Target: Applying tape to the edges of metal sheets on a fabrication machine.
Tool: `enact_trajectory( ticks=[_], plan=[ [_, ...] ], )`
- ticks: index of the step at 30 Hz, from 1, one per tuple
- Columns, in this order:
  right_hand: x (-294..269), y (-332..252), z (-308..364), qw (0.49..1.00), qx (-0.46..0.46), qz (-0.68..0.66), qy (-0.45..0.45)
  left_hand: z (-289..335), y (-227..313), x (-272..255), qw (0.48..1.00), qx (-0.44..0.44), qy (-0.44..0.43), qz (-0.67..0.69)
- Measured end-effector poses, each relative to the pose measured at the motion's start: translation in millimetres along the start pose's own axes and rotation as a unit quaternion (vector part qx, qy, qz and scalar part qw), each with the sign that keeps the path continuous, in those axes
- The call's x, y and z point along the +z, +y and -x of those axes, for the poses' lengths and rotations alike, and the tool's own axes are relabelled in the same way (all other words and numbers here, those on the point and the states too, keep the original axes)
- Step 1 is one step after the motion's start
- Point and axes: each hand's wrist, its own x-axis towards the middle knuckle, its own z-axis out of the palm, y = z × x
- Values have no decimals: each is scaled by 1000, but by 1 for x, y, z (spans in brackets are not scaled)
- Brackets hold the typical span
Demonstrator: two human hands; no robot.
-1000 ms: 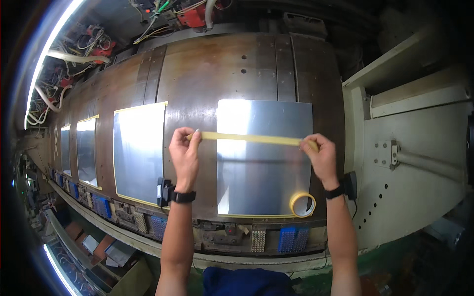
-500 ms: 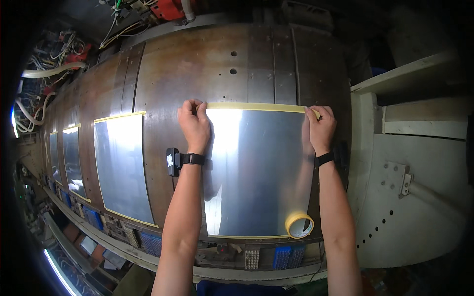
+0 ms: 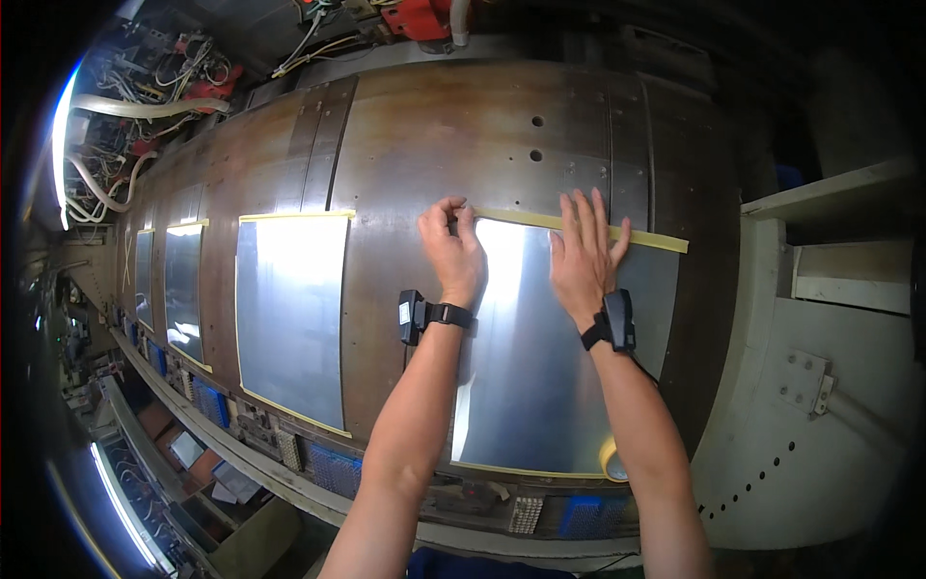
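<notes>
A shiny metal sheet (image 3: pixel 521 386) lies flat on the brown metal bed, with a strip of yellow masking tape (image 3: pixel 661 240) along its far edge. At the strip's left end my left hand (image 3: pixel 453 253) is closed, its fingertips pinching the tape. My right hand (image 3: pixel 584 259) lies open over the strip's middle, fingers spread and pointing away from me. More yellow tape (image 3: pixel 521 470) borders the sheet's near edge. A roll of yellow tape (image 3: pixel 608 461) sits at the near right corner, partly hidden by my right forearm. Both wrists carry black strapped devices.
Further left lie several taped metal sheets, the closest one (image 3: pixel 294 318) beside my left arm. The worn metal bed (image 3: pixel 434 125) has holes and seams. Blue ribbed blocks (image 3: pixel 588 516) line its near edge. A pale machine frame (image 3: pixel 772 280) stands at right; hoses (image 3: pixel 145 108) hang at far left.
My right hand has left the strip's right end, moved left and flattened onto its middle. My left hand stays at the left end. The whole view has shifted, moving the scene rightward.
</notes>
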Motion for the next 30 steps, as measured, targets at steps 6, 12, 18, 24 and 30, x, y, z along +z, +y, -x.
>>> enact_trajectory(
  ticks=[6, 12, 18, 24, 30],
  plan=[
    [-2, 1, 3, 999, -34, 6, -11, -2, 6, -3, 997, 42, -10, -69],
    [2, -4, 1, 998, -55, 8, -26, -2, 8, -2, 988, 80, -27, -129],
    [21, -53, -10, 983, -155, -22, -90, -3, 4, 1, 985, 73, -28, -151],
    [-1, -33, -6, 984, -142, -5, -105, -4, 3, 6, 973, 79, -17, -214],
    [-66, 110, 44, 993, -58, 79, -63, -5, 2, -3, 949, 165, -42, -266]
  ],
)
